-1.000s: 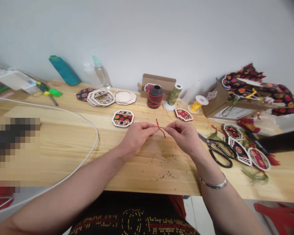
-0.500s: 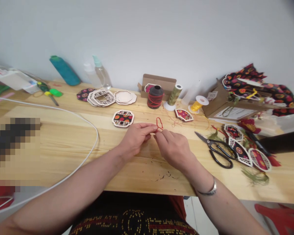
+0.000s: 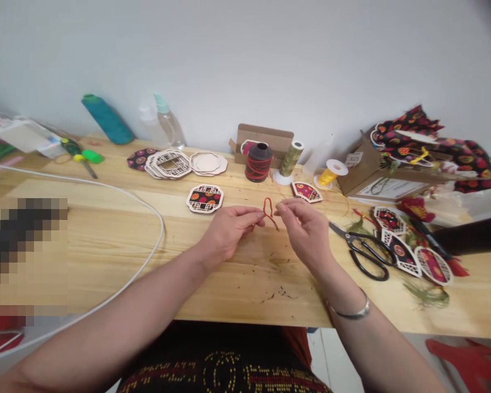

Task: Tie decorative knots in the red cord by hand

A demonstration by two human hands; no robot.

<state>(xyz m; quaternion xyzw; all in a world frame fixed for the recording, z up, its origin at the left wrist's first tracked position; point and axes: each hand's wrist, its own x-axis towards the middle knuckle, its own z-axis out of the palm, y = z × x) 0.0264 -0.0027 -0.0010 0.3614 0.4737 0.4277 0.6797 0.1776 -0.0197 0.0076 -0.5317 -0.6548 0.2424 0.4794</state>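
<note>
My left hand pinches a red cord between thumb and forefinger. A narrow loop of the cord stands up past the fingertips, and a loose end slants down to the right. Just right of the loop is my right hand, its fingers curled and the thumb against the forefinger; whether anything is between them I cannot make out. Behind my left hand lies an eight-sided ornament with a pale lattice frame over dark floral fabric. Black-handled scissors rest to the right of my right hand.
At the back stand a dark cone of red cord, a green thread spool and a yellow spool. Lattice frames are stacked left. Fabric ornaments and a cardboard box sit right. A white cable curves across the left.
My right hand has drawn away from my left hand to the right and turned, leaving the cord loop and a loose end in sight. My left hand keeps its pinch.
</note>
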